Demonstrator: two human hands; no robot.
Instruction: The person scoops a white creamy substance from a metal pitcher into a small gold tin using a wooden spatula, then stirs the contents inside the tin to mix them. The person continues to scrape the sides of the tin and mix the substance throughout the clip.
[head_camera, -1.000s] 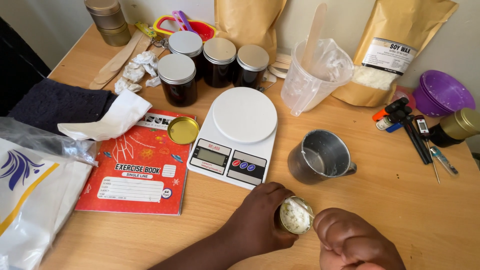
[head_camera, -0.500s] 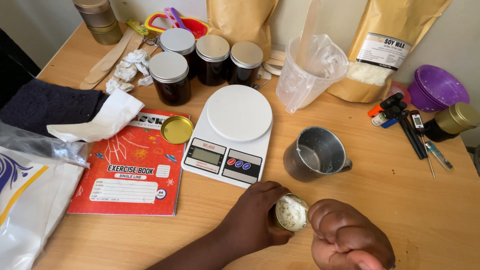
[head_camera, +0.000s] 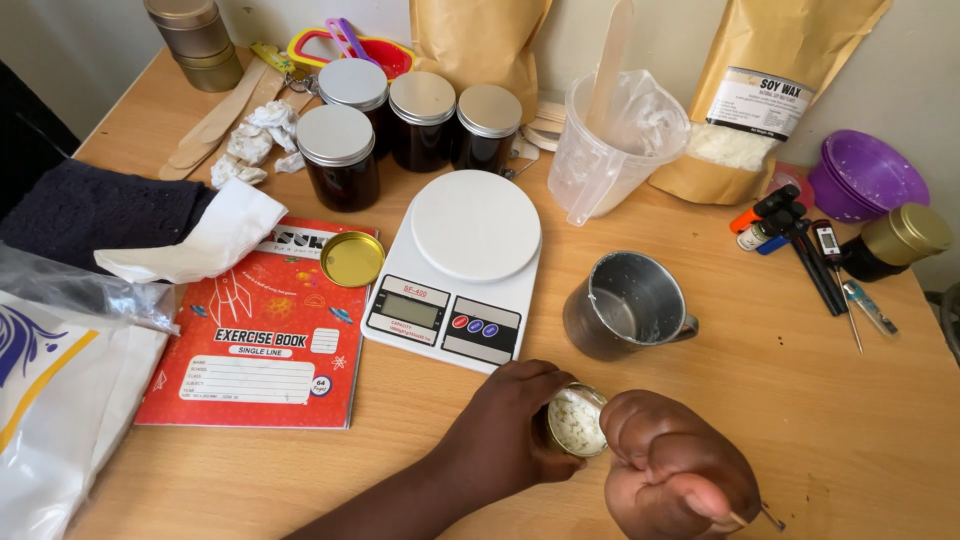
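My left hand (head_camera: 500, 430) grips a small gold tin (head_camera: 577, 423) filled with white wax flakes, holding it on the wooden table near the front edge. My right hand (head_camera: 675, 475) is a closed fist right beside the tin, pinching a thin stick whose tip shows below the thumb (head_camera: 765, 517). Just behind the hands stand a white kitchen scale (head_camera: 460, 265) and a metal mug (head_camera: 628, 318) with wax residue inside. The tin's gold lid (head_camera: 352, 259) lies on a red exercise book (head_camera: 265, 325).
Several dark jars with silver lids (head_camera: 420, 120) stand behind the scale, with a clear plastic jug (head_camera: 615, 140) and brown wax bags (head_camera: 765, 100). A thermometer, lighter and tools (head_camera: 800, 240) and purple bowls (head_camera: 865, 175) lie right. Dark cloth, tissue and plastic bag (head_camera: 60, 400) lie left.
Both hands and the tin stay near the front edge; the tin has tilted slightly toward me and my right fist has shifted lower beside it. The view has moved a little.
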